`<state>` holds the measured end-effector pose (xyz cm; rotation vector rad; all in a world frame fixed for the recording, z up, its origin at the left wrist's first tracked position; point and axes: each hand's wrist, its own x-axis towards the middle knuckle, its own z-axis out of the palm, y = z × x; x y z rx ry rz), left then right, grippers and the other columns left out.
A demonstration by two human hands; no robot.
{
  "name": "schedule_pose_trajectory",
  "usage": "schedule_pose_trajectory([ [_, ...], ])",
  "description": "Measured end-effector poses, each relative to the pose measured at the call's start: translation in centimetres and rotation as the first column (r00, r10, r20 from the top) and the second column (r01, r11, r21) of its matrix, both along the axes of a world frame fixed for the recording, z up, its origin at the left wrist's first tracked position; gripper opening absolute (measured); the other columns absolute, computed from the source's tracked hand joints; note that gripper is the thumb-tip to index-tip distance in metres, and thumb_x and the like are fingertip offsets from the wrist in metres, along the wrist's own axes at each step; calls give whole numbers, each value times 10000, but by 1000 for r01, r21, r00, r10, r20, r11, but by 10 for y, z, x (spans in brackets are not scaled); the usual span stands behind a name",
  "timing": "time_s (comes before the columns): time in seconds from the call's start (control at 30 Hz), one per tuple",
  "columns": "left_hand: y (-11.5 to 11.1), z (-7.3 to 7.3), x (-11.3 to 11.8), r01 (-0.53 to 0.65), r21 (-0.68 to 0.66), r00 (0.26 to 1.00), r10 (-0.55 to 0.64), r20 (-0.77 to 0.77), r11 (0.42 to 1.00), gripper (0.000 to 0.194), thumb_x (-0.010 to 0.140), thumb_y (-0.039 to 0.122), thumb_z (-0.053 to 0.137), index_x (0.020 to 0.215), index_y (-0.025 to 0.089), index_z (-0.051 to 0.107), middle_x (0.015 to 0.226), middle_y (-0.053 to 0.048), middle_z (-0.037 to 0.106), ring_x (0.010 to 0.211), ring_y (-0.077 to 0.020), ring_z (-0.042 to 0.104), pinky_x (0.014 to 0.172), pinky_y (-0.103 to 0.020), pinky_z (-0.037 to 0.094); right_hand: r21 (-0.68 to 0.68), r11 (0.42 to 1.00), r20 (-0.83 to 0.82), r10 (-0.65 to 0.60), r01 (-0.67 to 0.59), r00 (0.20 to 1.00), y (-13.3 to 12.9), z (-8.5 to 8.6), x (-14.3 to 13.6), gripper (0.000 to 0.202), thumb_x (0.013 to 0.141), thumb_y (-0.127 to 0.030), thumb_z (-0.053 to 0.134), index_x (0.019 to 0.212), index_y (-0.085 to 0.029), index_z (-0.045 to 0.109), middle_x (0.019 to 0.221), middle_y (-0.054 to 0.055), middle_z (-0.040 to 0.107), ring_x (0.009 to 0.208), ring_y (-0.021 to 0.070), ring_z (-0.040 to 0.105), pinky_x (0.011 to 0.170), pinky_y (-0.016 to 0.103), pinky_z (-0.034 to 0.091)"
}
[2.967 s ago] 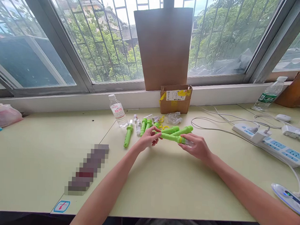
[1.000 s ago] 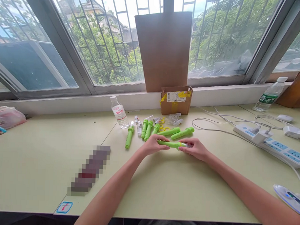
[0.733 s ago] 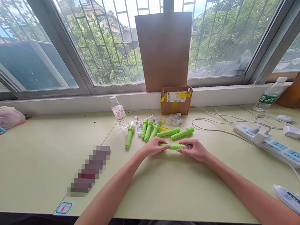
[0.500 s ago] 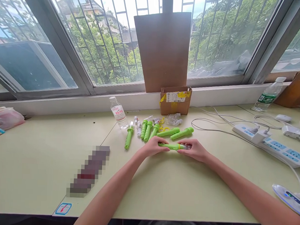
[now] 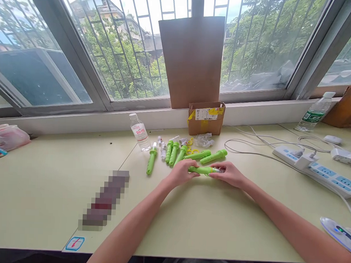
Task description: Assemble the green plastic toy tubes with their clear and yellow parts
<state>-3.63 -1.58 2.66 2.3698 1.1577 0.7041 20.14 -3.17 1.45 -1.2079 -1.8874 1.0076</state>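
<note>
Level above the table, a green plastic tube [image 5: 202, 170] with a yellow ring and a clear tip lies between my two hands. My left hand [image 5: 183, 173] is closed round its green end. At the other end, the fingers of my right hand [image 5: 228, 174] grip the clear tip and partly hide it. Just beyond my hands lie two similar green tubes, the nearer-right one [image 5: 213, 156] pointing right. Several more, among them a green tube with a clear tip [image 5: 151, 161], lie left of them. Behind these are yellow rings [image 5: 195, 151] and a heap of clear plastic parts [image 5: 203, 140].
A small open cardboard box [image 5: 206, 127] stands by the window sill, with a water bottle [image 5: 140, 133] to its left. On the right are a power strip [image 5: 320, 169], loose cables and another bottle [image 5: 314, 113]. A blurred dark object [image 5: 105, 200] lies at left.
The green tube has tilted slightly, and more of its green end shows past my left hand. Both hands keep hold of it. The whole view has shifted a little.
</note>
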Motion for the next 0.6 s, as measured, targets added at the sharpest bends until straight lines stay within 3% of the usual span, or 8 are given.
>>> schedule_pose_trajectory([
  [0.17,-4,0,5,12,187,980,26,-199,982,69,810,265,586,855,212,584,916,-81,631,901,-230,552,711,-295,406,126,992,71,-20,11,997,0,-7,-1,406,699,-446,708,1022,-201,710,846,26,711,647,160,581,581,285,469],
  [0.37,-7,0,6,38,233,946,40,-321,972,70,821,218,559,889,204,551,901,-68,617,875,-224,573,680,-281,392,390,920,217,-51,-38,975,-3,-11,-4,356,744,-384,689,1070,-238,685,918,44,698,719,176,617,640,287,488],
  [0.6,-9,-2,5,80,248,952,0,-305,965,308,820,499,572,732,205,544,697,-49,609,598,-195,563,528,-280,321,576,803,365,-85,-153,927,-8,-12,-11,353,825,-362,619,1156,-241,630,942,66,696,785,200,650,690,296,491],
])
